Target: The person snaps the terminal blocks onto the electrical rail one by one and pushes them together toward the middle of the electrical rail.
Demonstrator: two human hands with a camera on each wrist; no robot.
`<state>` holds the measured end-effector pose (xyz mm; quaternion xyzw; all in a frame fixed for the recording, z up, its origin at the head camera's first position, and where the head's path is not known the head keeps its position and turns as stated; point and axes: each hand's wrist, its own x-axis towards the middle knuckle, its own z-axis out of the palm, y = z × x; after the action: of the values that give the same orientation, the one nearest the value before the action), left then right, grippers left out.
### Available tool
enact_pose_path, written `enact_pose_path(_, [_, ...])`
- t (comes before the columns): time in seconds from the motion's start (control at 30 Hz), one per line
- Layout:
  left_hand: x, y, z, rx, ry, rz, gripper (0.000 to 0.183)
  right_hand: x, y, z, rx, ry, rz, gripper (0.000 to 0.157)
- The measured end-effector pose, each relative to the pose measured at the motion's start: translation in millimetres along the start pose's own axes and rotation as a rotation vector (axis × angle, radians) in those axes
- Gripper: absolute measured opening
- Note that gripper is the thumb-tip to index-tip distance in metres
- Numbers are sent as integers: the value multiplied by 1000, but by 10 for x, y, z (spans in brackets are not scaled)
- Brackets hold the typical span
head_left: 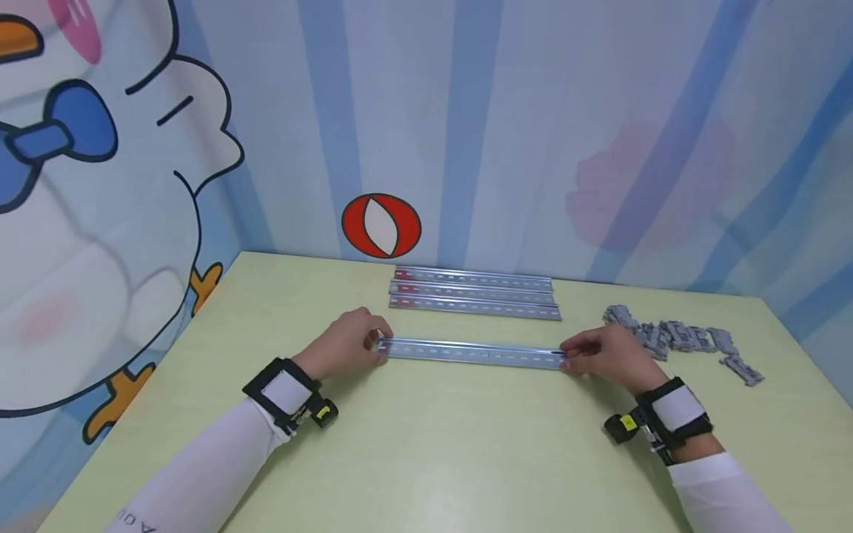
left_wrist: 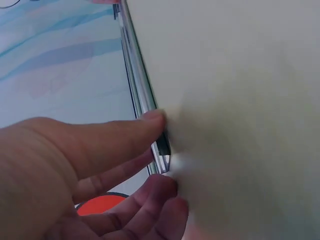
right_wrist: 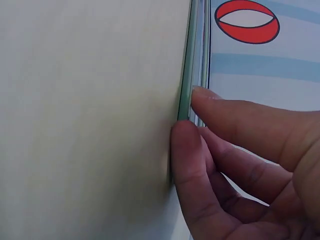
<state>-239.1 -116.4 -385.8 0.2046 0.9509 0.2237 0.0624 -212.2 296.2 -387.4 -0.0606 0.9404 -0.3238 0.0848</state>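
Observation:
A slotted metal DIN rail lies lengthwise across the middle of the table, its row of slots showing. My left hand holds its left end between thumb and fingers. At the opposite end, my right hand pinches the rail. The left wrist view shows the thumb on the rail's edge near its cut end. In the right wrist view, thumb and forefinger close around the rail's edge, hiding part of that end. Behind it, three similar rails lie side by side, with red marks at their left ends.
Several small grey plastic pieces lie in a loose group beyond my right hand. The pale yellow table meets a blue striped backdrop at its far edge. A cartoon-printed wall stands along the left.

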Motion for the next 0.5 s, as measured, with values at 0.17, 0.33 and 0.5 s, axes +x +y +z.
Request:
enact_pose_path(0.17, [-103, 45, 41, 62, 39, 33, 28, -87, -30, 23, -2, 5, -10, 35])
enact_pose_path(0.33, [-235, 80, 56, 84, 52, 79, 25, -175, -50, 63, -18, -6, -24, 33])
enact_pose_path(0.5, [-379, 112, 86, 94, 49, 88, 26, -295, -57, 82, -11, -38, -10, 33])
